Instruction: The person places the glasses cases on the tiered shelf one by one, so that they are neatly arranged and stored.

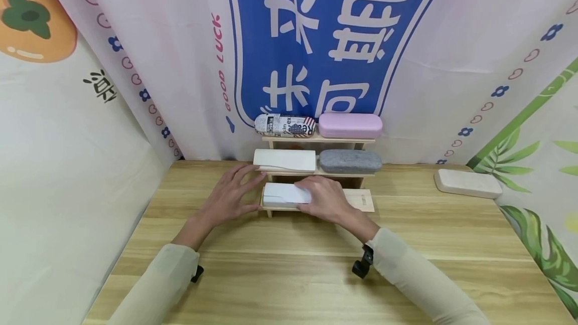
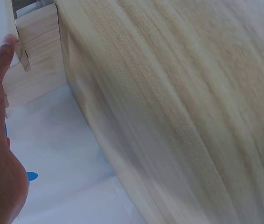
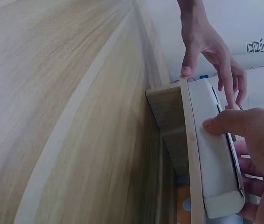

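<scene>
A white glasses case (image 1: 281, 194) lies on the lowest tier of a small wooden three-tier rack (image 1: 365, 200). My right hand (image 1: 326, 198) holds this case near its right end; in the right wrist view the thumb (image 3: 225, 122) presses one face and the fingers curl behind the other. At the rack's left end, my left hand (image 1: 229, 194) has its fingers spread, the thumb touching the lowest tier's end. A second white glasses case (image 1: 284, 160) sits on the middle tier, close to the left fingertips, beside a grey felt glasses case (image 1: 349, 161).
The top tier carries a newsprint-patterned glasses case (image 1: 284, 125) and a pink glasses case (image 1: 350, 125). Far to the right, a beige glasses case (image 1: 468, 183) rests on the wooden table (image 1: 280, 275) near its edge. Printed curtains (image 1: 180, 64) stand behind the rack.
</scene>
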The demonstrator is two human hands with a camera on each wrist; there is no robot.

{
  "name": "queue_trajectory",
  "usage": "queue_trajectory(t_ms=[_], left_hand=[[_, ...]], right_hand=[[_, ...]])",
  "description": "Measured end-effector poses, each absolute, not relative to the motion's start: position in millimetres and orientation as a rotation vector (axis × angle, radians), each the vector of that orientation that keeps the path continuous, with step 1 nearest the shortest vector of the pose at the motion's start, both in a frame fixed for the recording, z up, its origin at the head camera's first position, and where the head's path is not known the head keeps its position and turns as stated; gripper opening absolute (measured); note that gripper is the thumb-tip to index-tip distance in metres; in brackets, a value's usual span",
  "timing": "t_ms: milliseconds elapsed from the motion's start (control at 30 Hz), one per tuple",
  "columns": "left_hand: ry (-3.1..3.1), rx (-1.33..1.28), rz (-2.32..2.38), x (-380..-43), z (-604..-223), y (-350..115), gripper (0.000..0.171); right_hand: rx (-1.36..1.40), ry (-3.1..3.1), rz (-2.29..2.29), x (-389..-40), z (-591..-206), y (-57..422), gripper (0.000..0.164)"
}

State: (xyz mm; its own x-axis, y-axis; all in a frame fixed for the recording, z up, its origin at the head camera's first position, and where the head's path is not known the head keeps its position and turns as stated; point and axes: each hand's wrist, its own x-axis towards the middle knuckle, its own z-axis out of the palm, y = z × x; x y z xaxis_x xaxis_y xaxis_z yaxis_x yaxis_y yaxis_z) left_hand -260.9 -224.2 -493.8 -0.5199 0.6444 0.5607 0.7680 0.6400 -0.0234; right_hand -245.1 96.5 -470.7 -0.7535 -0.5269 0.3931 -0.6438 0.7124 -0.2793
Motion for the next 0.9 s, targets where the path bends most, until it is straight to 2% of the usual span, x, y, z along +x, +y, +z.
queue_trajectory(t_ms=[900], left_hand=[[-2.37,-1.08,-0.344,-258,-493,-222,0.098]], right_hand=[[0.937,-2.633,0.59,-247,-474,82,0.049]])
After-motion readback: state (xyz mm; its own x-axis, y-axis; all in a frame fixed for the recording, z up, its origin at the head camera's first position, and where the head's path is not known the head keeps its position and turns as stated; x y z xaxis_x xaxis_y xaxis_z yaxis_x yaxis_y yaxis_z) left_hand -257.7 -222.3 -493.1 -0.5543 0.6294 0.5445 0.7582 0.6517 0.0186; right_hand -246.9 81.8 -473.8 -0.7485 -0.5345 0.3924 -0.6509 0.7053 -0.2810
